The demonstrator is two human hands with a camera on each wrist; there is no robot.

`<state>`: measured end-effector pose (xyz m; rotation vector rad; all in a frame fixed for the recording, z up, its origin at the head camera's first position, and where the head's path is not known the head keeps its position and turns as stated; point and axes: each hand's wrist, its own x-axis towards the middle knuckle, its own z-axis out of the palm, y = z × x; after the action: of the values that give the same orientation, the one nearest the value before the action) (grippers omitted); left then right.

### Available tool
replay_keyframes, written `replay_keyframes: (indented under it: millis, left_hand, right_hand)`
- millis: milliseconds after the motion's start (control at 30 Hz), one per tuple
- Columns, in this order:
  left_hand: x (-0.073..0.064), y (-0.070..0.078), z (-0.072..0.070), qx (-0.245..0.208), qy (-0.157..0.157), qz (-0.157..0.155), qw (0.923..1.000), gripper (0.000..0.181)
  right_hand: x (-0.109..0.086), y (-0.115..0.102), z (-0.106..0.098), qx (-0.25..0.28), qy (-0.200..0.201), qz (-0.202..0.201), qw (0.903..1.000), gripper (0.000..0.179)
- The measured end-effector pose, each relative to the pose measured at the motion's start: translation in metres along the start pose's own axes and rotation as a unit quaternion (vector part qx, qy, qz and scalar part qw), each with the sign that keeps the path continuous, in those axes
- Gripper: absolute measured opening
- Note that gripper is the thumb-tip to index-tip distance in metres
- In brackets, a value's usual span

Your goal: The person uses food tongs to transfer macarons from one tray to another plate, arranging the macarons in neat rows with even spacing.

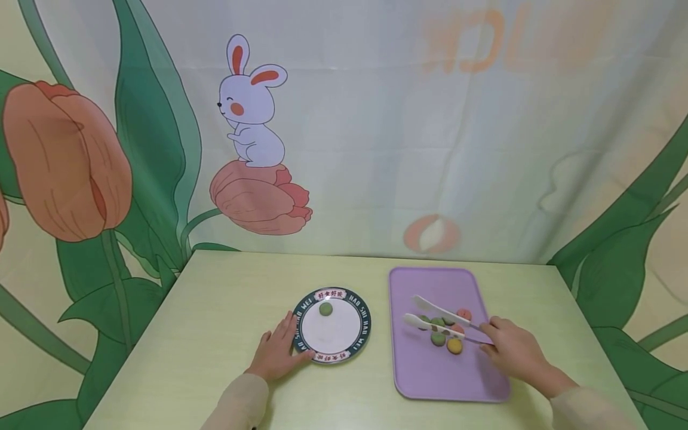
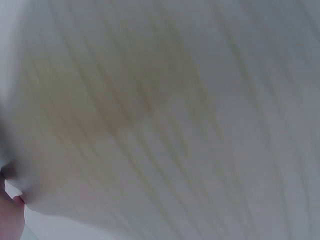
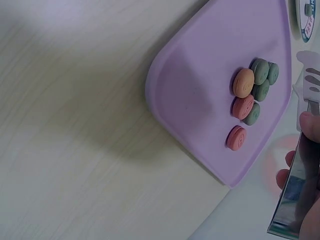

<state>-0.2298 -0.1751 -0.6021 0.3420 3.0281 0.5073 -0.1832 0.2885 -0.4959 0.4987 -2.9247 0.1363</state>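
Behind everything hangs a printed backdrop [image 1: 344, 119] with big tulips [image 1: 70, 167] and a white rabbit [image 1: 255, 143], and its lower part meets the far edge of my pale wood-grain table [image 1: 188, 334]. On the right half of the table lies a lilac tray [image 1: 446, 376], its far edge just short of the table's far edge. To the left of the tray, and apart from its left edge, sits a round white plate [image 1: 367, 325] with a dark, lettered rim. My left hand [image 1: 278, 352] rests at the plate's near-left rim, fingers stretched along the left side and thumb reaching to the near side, pinching nothing. My right hand [image 1: 513, 349], by the tray's right edge, has thumb and fingers closed round the metal handles of the tongs [image 1: 443, 312]; their white arms stand spread over the tray, tips pointing toward its left edge, with nothing between the tips. I cannot tell whether they touch anything below. Seven macarons lie on the tray, right of its middle: four green macarons [image 1: 438, 339] bunched together, two pink macarons [image 3: 243, 107], one of them a little apart, and a yellow macaron [image 1: 454, 346] on the near side. One more green macaron [image 1: 325, 309] lies on the plate, close to its far-left rim.
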Motion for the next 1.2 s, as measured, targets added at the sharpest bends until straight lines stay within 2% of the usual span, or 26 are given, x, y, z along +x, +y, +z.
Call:
replay_keyframes:
  millis: [267, 700, 1000, 1200]
  left_hand:
    - [0.0, 0.001, 0.0, 0.0, -0.003, -0.004, 1.0, 0.099]
    - [0.0, 0.0, 0.001, 0.004, -0.002, -0.003, 1.0, 0.098]
    - [-0.001, 0.003, -0.003, -0.006, -0.006, -0.004, 1.0, 0.098]
    - [-0.001, 0.004, -0.004, 0.0, -0.015, -0.009, 0.9999, 0.099]
  right_hand:
    - [-0.005, 0.005, 0.001, 0.001, 0.014, -0.003, 0.9999, 0.023]
    - [-0.021, 0.02, 0.01, -0.004, 0.01, 0.02, 0.9997, 0.024]
    - [-0.028, 0.023, 0.003, 0.002, 0.001, 0.03, 0.9996, 0.029]
    - [-0.032, 0.029, 0.002, -0.001, 0.011, 0.029, 0.9995, 0.027]
